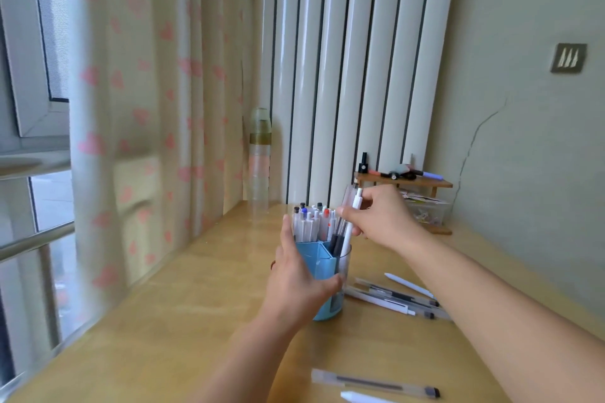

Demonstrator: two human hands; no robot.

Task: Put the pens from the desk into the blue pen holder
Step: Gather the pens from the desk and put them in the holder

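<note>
The blue pen holder (319, 260) stands on the wooden desk (183, 314), divided into compartments and packed with several white pens (311, 219). My left hand (296, 278) wraps around the holder's left and front side. My right hand (381, 217) pinches a white pen (351, 226) that stands upright with its lower end inside the holder's right compartment. Several loose pens (393, 299) lie on the desk to the right of the holder. A clear pen (375, 383) and a white pen (360, 397) lie near the desk's front edge.
A tall clear bottle (259, 160) stands behind the holder by the curtain (147, 108). A small wooden shelf (404, 181) with small items sits at the back right against the radiator (353, 59). The wall runs along the right.
</note>
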